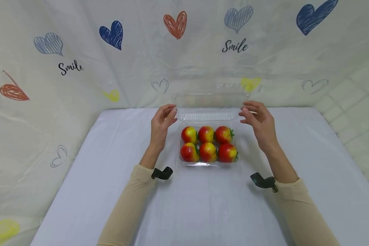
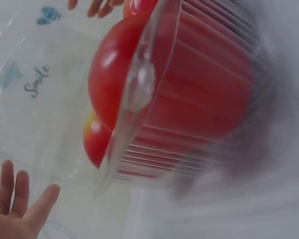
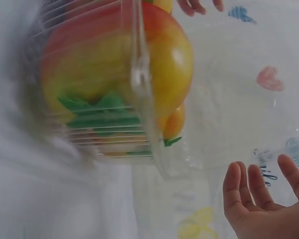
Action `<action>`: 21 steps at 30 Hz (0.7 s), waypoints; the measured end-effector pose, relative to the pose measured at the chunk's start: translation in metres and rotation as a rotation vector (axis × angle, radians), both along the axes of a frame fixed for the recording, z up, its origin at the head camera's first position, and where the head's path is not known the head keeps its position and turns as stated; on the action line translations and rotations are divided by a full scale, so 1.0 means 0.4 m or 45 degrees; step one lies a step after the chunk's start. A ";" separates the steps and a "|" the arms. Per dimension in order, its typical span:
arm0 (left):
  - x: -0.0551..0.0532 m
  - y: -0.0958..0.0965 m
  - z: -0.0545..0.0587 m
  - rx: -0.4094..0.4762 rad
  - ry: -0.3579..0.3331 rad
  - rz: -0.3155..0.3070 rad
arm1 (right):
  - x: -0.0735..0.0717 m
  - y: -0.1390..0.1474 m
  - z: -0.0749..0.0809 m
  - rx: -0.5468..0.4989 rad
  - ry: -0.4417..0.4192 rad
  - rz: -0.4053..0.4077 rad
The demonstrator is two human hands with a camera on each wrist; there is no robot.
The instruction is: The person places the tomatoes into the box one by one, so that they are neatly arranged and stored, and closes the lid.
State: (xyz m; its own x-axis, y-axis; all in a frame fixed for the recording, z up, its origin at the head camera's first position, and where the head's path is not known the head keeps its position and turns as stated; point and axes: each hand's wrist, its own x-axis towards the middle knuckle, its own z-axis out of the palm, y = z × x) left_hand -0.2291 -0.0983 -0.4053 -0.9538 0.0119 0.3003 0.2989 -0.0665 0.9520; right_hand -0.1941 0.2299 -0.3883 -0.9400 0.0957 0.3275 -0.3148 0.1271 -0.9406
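A clear plastic clamshell box stands on the table with its transparent lid raised at the back. Two rows of red-and-yellow fruits with green leafy tops fill it, among them a front-left fruit. My left hand is at the lid's left edge, its fingers spread and loosely extended in the left wrist view. At the opposite edge is my right hand, with fingers parted and gently bent. Neither hand grips anything.
A white cloth covers the table. Behind it hangs a pale curtain printed with hearts and "Smile". A dark wrist mount is on the left cuff, and another dark mount is on the right.
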 end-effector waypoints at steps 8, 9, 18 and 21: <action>0.012 0.005 0.022 -0.007 0.113 0.046 | 0.010 -0.007 0.010 -0.118 0.043 0.059; 0.013 0.006 0.024 -0.002 0.123 0.049 | 0.011 -0.007 0.010 -0.121 0.042 0.066; 0.013 0.017 0.022 0.028 0.205 0.090 | 0.017 -0.012 0.001 -0.220 0.033 0.127; 0.013 0.019 0.019 0.024 0.215 0.103 | 0.018 -0.012 -0.003 -0.223 0.025 0.137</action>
